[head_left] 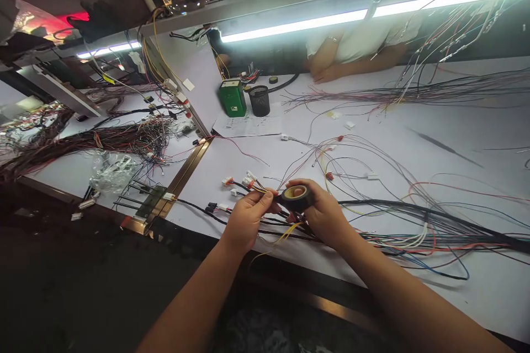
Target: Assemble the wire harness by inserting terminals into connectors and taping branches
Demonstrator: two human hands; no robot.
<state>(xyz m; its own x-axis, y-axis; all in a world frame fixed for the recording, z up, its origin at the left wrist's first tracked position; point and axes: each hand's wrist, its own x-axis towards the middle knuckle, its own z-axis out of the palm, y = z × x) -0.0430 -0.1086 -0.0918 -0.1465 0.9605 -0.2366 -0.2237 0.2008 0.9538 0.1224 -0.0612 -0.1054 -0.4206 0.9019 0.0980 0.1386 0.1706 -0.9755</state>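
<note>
In the head view my right hand (325,212) is closed around a roll of black electrical tape (297,198). My left hand (246,218) pinches a thin bundle of wires just left of the roll. White connectors with orange parts (249,179) stick out beyond my left fingers. Black-sleeved cables (273,224) run under both hands, and yellow wires (290,231) hang between them. Whether a strip of tape spans from the roll to the bundle is hard to make out.
A green box (232,98) and a black mesh cup (260,101) stand on a paper sheet at the back. Loose wires (414,88) spread across the right side. A green board with long pins (151,201) sits at the left edge. Across the bench are another person's arms (351,69).
</note>
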